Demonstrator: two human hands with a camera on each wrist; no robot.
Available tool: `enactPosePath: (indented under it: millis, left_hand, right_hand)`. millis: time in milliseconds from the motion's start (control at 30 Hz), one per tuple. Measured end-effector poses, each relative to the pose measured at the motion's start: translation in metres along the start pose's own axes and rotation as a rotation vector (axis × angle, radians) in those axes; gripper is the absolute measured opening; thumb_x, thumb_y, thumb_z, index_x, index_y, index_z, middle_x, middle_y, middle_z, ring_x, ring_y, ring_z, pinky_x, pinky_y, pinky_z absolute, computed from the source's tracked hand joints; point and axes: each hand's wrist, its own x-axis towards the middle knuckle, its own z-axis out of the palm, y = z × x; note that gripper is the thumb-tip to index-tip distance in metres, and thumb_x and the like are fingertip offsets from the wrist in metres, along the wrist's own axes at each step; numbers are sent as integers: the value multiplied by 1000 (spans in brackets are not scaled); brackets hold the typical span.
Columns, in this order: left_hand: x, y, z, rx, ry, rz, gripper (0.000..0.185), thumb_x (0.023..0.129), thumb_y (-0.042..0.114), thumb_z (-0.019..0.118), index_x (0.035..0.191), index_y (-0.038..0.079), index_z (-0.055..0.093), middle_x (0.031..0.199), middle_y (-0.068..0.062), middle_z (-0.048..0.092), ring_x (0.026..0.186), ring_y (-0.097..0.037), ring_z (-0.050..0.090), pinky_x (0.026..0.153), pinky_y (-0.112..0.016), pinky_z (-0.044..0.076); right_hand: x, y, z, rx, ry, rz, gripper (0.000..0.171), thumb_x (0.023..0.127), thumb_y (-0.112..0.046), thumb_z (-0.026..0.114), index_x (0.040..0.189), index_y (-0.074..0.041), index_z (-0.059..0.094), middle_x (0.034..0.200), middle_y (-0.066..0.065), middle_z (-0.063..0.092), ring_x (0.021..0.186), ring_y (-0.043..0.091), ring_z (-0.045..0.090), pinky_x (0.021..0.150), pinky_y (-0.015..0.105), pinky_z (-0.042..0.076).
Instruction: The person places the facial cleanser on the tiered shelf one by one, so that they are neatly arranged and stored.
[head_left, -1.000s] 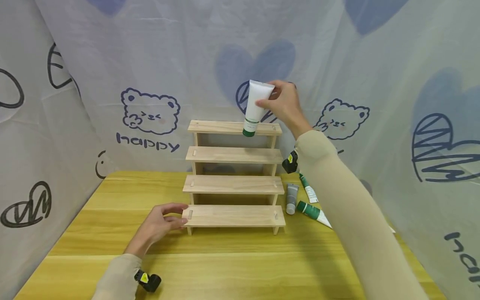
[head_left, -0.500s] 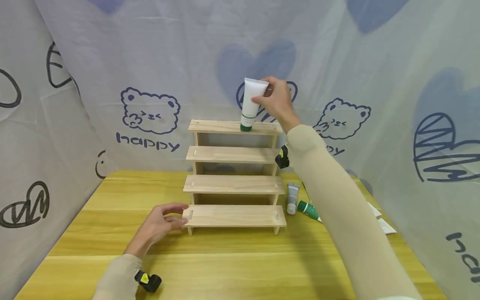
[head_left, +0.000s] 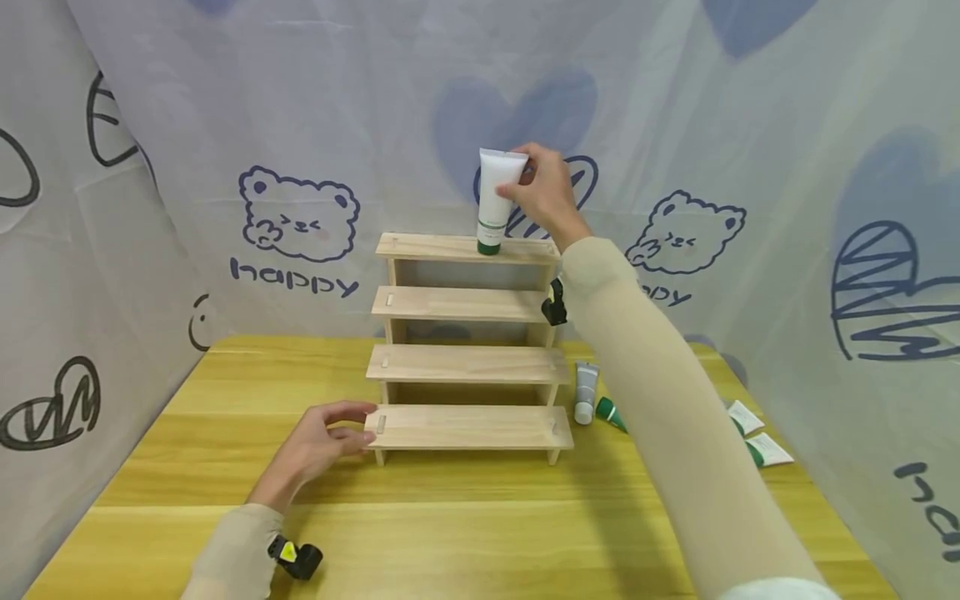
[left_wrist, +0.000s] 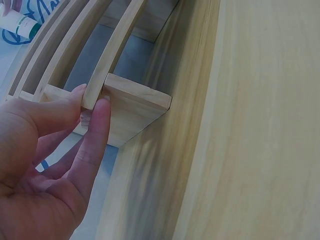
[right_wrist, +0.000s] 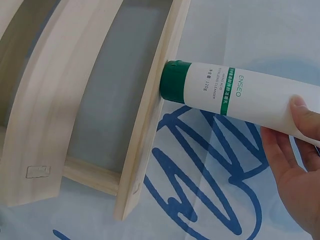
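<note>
The right hand [head_left: 546,193] grips one white tube [head_left: 497,198] near its flat upper end, fingers and thumb curled around it, and stands it cap down on the top step of the wooden rack [head_left: 467,346], right of the middle; its green cap [right_wrist: 174,81] touches the board. The left hand [head_left: 318,445] rests on the yellow table [head_left: 225,467], relaxed fingertips [left_wrist: 92,107] pressing the left end of the lowest step. The rack has four steps. A second ago the tube hung tilted in the air with its cap in front of the top step's edge; now it is nearly upright on that step, while the left hand has stayed put. The tube reads "ENSEO" in green. Right of the rack lie one grey tube [head_left: 585,392] and at least three green-capped tubes [head_left: 757,448], partly hidden by the sleeve. The backdrop [head_left: 292,283] shows bears and the word "happy".
</note>
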Motion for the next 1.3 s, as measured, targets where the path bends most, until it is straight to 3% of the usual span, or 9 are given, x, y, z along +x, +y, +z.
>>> enactPosePath:
  millis: [133,533,1000,1300]
  left_hand:
    - [0,1,0,2,0,-5,49,84,15,72,131,10,56,131,-18,53,100,-23,67,80,-32,59]
    - [1,1,0,-11,-12,-5,50,84,14,72,131,9,56,133,-18,52,98,-23,68,80,-33,60]
    - [-1,0,0,-11,2,-5,51,84,16,73,131,9,55,133,-18,53,96,-22,68,79,-35,60]
    - [-1,1,1,-13,7,-6,51,84,17,73,131,10,55,132,-18,53,96,-22,68,78,-35,60]
  right_hand:
    - [1,0,0,2,7,11,48,82,-11,74,127,-11,57,115,9,63,91,16,57,74,24,52]
    - [3,9,2,181,66,89,52,81,-8,75,129,-10,54,122,10,64,104,21,64,91,28,55]
    - [8,10,14,184,62,83,43,86,-10,69,127,-10,55,118,11,63,101,19,61,87,27,55]
    - [11,13,20,273,50,95,41,93,-7,59,133,-15,52,125,8,60,96,17,58,86,33,56]
